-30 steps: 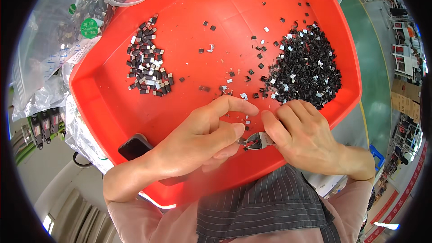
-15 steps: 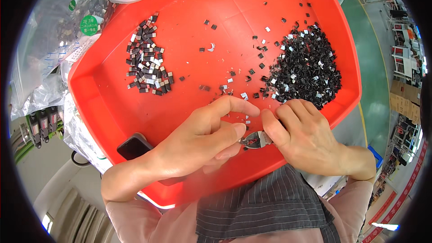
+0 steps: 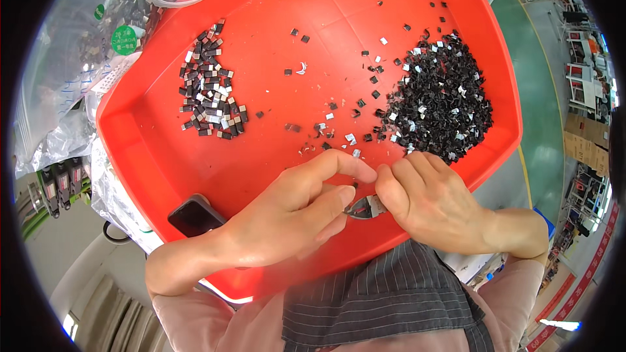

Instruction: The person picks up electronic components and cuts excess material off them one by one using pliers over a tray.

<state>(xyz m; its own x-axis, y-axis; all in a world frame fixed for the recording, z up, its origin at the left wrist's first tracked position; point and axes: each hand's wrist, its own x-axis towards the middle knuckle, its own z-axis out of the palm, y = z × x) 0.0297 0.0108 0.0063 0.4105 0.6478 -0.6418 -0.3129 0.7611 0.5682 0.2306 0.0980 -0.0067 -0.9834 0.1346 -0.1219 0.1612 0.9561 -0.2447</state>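
Observation:
A large red tray (image 3: 274,39) lies in front of me. My left hand (image 3: 293,212) pinches a tiny dark piece between thumb and forefinger at the tray's near edge. My right hand (image 3: 433,199) is closed on small metal cutters (image 3: 364,207), whose jaws point at that piece. The two hands touch at the fingertips. A big heap of small black parts (image 3: 440,101) sits on the tray's right side. A smaller pile of dark and silver parts (image 3: 212,88) sits on the left. Loose bits (image 3: 332,120) are scattered between them.
A black phone (image 3: 195,215) lies under the tray's near-left edge. Clear plastic bags (image 3: 78,65) with a green round sticker lie to the left and behind the tray. A green floor and shelving show at the right rim.
Both hands stay together at the tray's near edge with only slight finger shifts. The piles have not moved.

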